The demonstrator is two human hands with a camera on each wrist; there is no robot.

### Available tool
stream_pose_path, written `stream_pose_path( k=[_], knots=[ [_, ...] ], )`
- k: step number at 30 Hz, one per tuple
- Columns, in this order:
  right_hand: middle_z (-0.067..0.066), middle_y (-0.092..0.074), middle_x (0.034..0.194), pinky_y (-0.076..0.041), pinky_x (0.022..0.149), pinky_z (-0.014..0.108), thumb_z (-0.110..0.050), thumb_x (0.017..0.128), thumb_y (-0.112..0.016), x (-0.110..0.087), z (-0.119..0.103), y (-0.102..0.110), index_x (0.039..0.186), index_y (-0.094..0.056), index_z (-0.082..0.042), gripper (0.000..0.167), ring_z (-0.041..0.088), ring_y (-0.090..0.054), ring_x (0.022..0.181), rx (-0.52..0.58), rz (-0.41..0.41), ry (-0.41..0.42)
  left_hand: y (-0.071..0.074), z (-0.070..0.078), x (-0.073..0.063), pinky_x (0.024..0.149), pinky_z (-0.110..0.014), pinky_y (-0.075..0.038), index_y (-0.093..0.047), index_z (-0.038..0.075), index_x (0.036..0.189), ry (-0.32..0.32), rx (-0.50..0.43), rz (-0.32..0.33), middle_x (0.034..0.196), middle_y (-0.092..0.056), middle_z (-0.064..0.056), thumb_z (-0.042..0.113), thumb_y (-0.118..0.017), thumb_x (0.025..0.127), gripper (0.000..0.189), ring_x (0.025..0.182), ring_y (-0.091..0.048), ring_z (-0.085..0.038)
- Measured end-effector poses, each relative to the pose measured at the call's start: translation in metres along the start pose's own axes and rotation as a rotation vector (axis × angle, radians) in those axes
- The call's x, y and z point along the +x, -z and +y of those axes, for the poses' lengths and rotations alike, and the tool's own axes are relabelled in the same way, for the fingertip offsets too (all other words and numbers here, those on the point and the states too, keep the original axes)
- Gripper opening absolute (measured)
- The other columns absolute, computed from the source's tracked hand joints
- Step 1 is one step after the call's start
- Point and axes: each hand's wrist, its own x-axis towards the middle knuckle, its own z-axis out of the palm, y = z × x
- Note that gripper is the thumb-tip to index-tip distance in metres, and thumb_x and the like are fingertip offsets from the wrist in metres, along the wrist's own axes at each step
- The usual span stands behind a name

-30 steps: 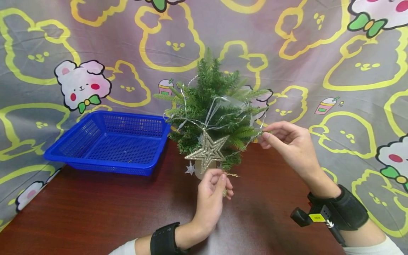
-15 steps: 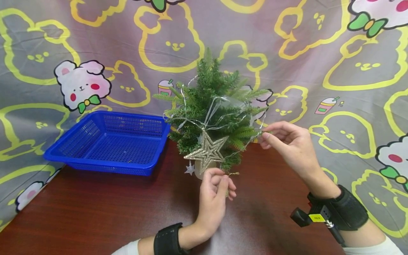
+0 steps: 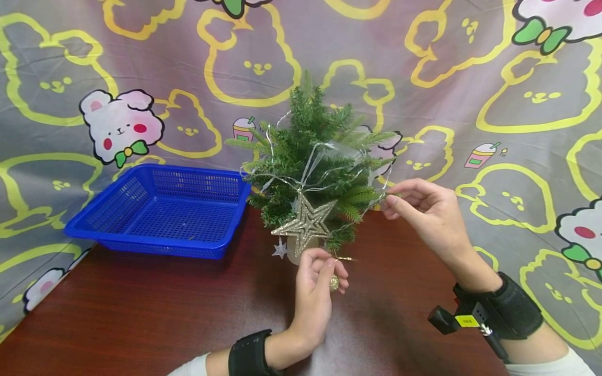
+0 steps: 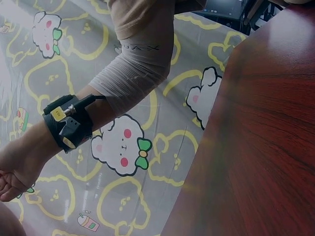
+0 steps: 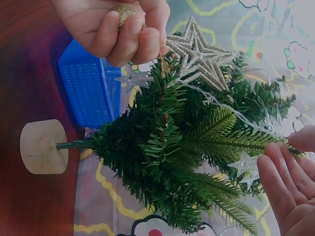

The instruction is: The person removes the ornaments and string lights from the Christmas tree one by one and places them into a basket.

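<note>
A small artificial Christmas tree (image 3: 312, 136) stands on the table, with a gold glitter star (image 3: 305, 222) hanging at its front. Beneath the star, my left hand (image 3: 312, 303) pinches a thin gold string (image 3: 345, 258) between thumb and forefinger. A gold glittery ball (image 3: 334, 283) sits against its curled fingers; the right wrist view shows the string close to a branch tip. At the tree's right side, my right hand (image 3: 432, 214) pinches the end of a branch (image 5: 231, 142). Clear star lights (image 3: 279, 249) and a pale wire string (image 3: 324, 185) drape over the branches.
A blue plastic basket (image 3: 160, 209) stands left of the tree on the dark red table (image 3: 188, 308). Close behind hangs a grey patterned cloth (image 3: 178, 62). The tree's round wooden base (image 5: 44, 146) shows in the right wrist view.
My left hand has shifted slightly right, and more of the gold ball shows beside its fingers. The string end has swung a little. My right hand has stayed on the branch.
</note>
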Motion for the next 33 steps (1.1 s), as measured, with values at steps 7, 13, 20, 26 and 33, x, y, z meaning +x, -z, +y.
stream_pose_path(
  k=[7,13,20,26,33],
  knots=[
    [0.010,-0.074,0.081,-0.058,0.065,0.022,0.001,0.093,-0.063,0.0002,0.0009,-0.0003,0.099,-0.066,0.007,0.009,0.011,-0.072,0.069,0.019,-0.001,0.015,-0.0023,0.0000,-0.0007,0.064,-0.024,-0.053,-0.039,-0.005,0.112,-0.049,-0.004,0.002,0.088,-0.056,-0.032,0.008,-0.044,0.104,0.016,0.066,-0.059,-0.009],
    [0.009,-0.074,0.081,-0.058,0.065,0.023,0.002,0.092,-0.063,0.0005,0.0012,-0.0002,0.099,-0.065,0.008,0.009,0.011,-0.072,0.069,0.030,-0.002,0.023,-0.0047,-0.0006,-0.0009,0.059,-0.026,-0.054,-0.038,-0.006,0.112,-0.079,0.005,0.000,0.085,-0.056,-0.035,0.009,-0.043,0.105,0.017,0.062,-0.060,-0.007],
    [0.010,-0.074,0.081,-0.058,0.066,0.022,0.000,0.093,-0.063,0.0004,0.0015,-0.0002,0.099,-0.066,0.005,0.009,0.011,-0.072,0.070,-0.005,0.002,0.014,-0.0056,-0.0026,-0.0009,0.056,-0.029,-0.054,-0.040,-0.006,0.113,-0.125,0.031,-0.025,0.082,-0.056,-0.036,0.010,-0.042,0.105,0.018,0.061,-0.059,-0.007],
    [0.010,-0.074,0.082,-0.058,0.066,0.022,0.000,0.093,-0.063,0.0003,0.0011,-0.0002,0.099,-0.066,0.005,0.009,0.011,-0.072,0.070,-0.019,0.004,0.012,-0.0064,-0.0022,-0.0006,0.055,-0.030,-0.054,-0.040,-0.008,0.113,-0.157,0.030,-0.028,0.081,-0.055,-0.036,0.010,-0.042,0.106,0.020,0.061,-0.059,-0.006],
    [0.008,-0.074,0.082,-0.058,0.067,0.023,-0.001,0.093,-0.064,0.0003,0.0003,-0.0003,0.100,-0.067,0.004,0.009,0.012,-0.072,0.070,-0.021,0.002,0.005,-0.0072,-0.0007,-0.0004,0.054,-0.028,-0.053,-0.043,-0.008,0.114,-0.185,0.014,-0.020,0.080,-0.054,-0.036,0.009,-0.042,0.105,0.018,0.060,-0.059,-0.006]
  ],
)
